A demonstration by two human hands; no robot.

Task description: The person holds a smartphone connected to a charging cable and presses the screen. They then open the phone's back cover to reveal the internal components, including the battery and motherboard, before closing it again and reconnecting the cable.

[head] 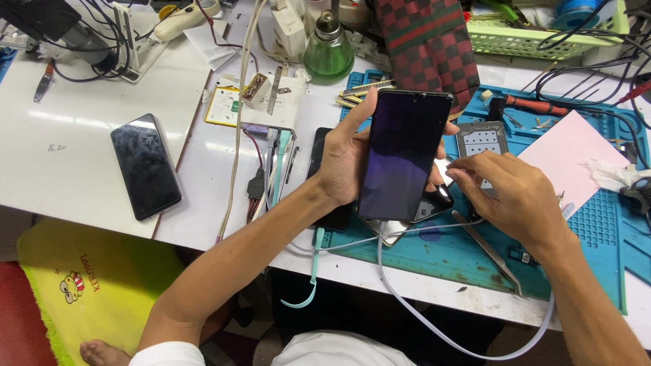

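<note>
Left hand wraps a dark smartphone upright over the blue work mat, screen dim purple, white cable plugged into its bottom. Right hand half curled beside it, fingertips at the phone's right edge; whether they pinch anything, cannot tell. Tweezers near mat's front edge. Second phone lies left, open white table around. Green bottle far back.

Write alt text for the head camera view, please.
A person's left hand holds up a dark-screened phone with a white cable plugged in, while the right hand reaches beside it over a blue work mat.
</note>
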